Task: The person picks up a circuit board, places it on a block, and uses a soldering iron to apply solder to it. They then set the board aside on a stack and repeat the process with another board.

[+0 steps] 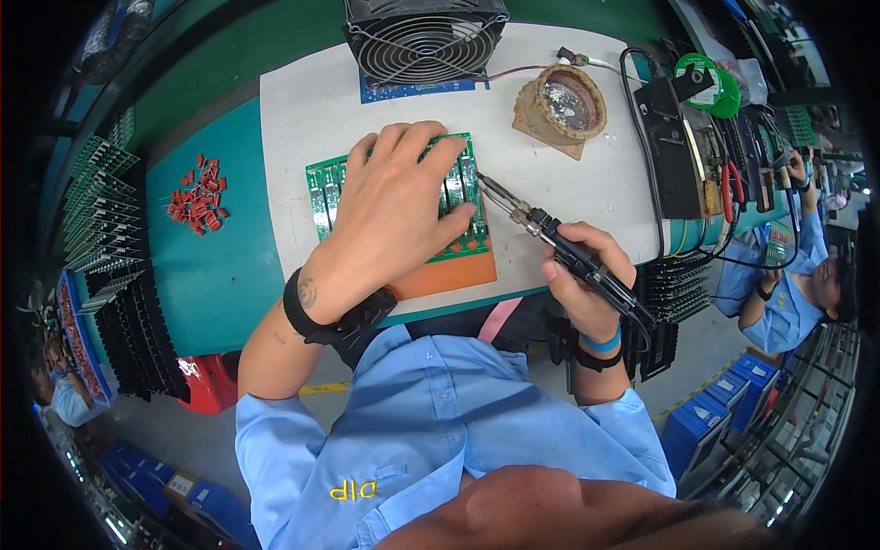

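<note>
My left hand [392,197] rests with fingers apart across a green circuit board panel [318,200], covering its middle. The panel has several narrow sections with dark parts on them. Beneath its near edge shows an orange sheet [445,277]. Closed around the black handle of a soldering iron [579,255], my right hand [591,282] is just right of the panel. The iron's metal tip points up and left, close to the panel's right edge; whether it touches cannot be made out.
A fan [426,46] stands at the back, with a round solder pot [573,103] to its right. Red components [197,194] lie in a pile on the green mat. Racks of boards [101,202] flank the left side. Solder spool [706,84] and pliers [731,192] are at right. A co-worker [788,284] sits beyond.
</note>
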`<act>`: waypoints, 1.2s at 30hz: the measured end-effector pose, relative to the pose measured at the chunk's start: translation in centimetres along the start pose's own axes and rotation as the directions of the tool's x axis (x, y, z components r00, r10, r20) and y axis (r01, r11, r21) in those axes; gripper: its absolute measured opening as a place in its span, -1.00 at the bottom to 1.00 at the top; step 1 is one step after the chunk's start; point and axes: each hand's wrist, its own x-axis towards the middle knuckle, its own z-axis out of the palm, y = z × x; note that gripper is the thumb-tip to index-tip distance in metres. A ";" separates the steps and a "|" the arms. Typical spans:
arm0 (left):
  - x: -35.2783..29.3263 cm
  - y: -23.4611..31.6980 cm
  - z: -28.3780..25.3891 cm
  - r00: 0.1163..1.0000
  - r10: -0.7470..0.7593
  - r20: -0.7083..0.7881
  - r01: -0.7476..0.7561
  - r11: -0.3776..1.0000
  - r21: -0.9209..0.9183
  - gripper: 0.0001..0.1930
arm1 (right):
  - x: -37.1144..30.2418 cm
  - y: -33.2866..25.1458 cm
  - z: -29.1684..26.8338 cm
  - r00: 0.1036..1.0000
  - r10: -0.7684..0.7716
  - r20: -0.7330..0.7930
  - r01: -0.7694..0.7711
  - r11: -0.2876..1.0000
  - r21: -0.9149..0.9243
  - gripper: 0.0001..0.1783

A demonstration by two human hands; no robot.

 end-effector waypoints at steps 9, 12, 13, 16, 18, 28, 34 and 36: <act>0.1 -0.1 0.1 1.000 0.001 -0.006 -0.001 1.000 0.005 -0.40 | 0.3 1.7 -0.1 0.952 -0.030 -0.306 0.047 0.998 0.048 -0.39; 0.2 0.0 -0.1 1.000 0.009 0.000 -0.009 1.000 -0.003 -0.40 | 1.9 1.9 -0.1 0.959 0.028 -0.283 -0.043 0.998 -0.047 -0.35; 0.1 0.0 -0.1 1.000 0.004 0.001 -0.004 1.000 -0.008 -0.41 | 1.6 1.7 -0.1 0.959 0.028 -0.282 -0.043 0.998 -0.047 -0.35; 0.0 -0.1 0.0 1.000 0.002 -0.003 -0.002 1.000 -0.008 -0.40 | -0.4 0.6 -0.1 0.956 -0.067 -0.285 0.062 0.998 -0.028 -0.41; 0.0 -0.1 0.0 1.000 0.015 -0.010 -0.015 1.000 0.004 -0.40 | -0.9 0.1 -0.4 0.975 -0.083 -0.206 0.086 0.996 0.004 -0.43; -0.5 -0.4 -0.7 0.999 0.009 -0.050 -0.008 1.000 0.012 -0.42 | -0.1 -0.8 0.7 0.997 -0.057 0.050 0.056 0.998 0.011 -0.50; -0.9 -0.9 -0.1 0.999 -0.013 -0.030 0.014 1.000 0.018 -0.43 | 0.3 -0.7 1.2 0.998 -0.049 0.035 0.049 0.999 0.009 -0.53; -0.9 -0.9 -0.3 0.999 -0.018 -0.031 0.019 1.000 0.017 -0.44 | 0.5 -0.6 1.1 0.995 -0.083 0.063 0.084 0.996 -0.020 -0.52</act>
